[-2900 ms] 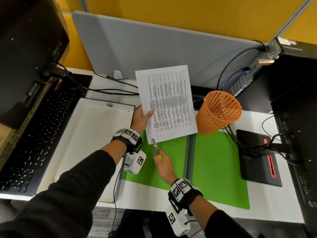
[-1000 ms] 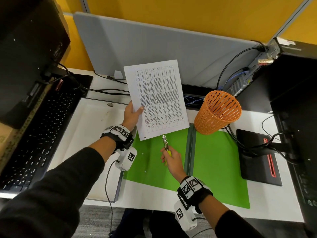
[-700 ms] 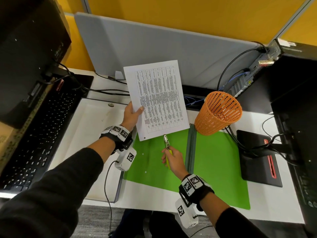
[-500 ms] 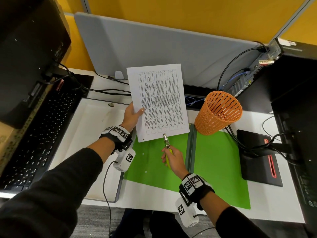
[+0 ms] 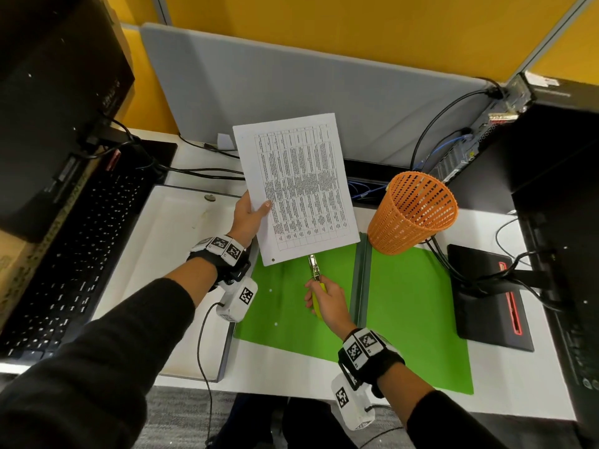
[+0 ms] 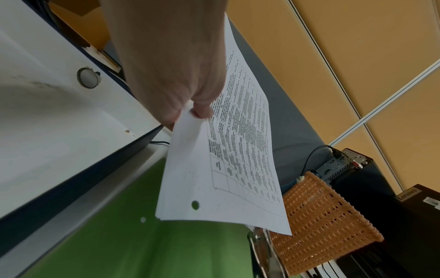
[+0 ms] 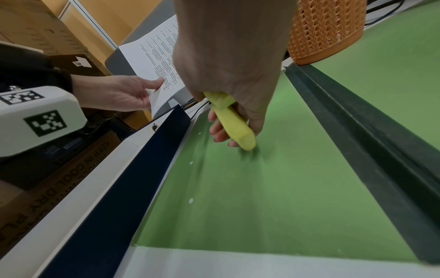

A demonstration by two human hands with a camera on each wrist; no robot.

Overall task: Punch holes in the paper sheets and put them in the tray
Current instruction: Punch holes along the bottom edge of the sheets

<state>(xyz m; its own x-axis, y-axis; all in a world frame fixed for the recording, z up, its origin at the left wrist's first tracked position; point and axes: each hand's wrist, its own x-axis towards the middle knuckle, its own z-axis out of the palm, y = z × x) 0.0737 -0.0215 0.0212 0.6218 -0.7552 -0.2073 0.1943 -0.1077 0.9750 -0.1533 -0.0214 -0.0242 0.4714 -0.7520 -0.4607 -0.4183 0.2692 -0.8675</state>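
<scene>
My left hand pinches a thin stack of printed paper sheets by its left edge and holds it tilted above the desk. One punched hole shows near the stack's lower left corner. My right hand grips the yellow handles of a metal hole punch; its metal head points up at the bottom edge of the sheets, just touching or just short of it. The yellow handle sticks out below my curled fingers. The white tray lies to the left, under my left forearm.
A green folder lies open under both hands, with small white paper dots on it. An orange mesh basket leans at the right. A black keyboard sits at the left, cables and a computer at the back right.
The sheets have shifted slightly to the right and down toward the punch. The right hand has moved the punch from the lower left corner to the middle of the bottom edge.
</scene>
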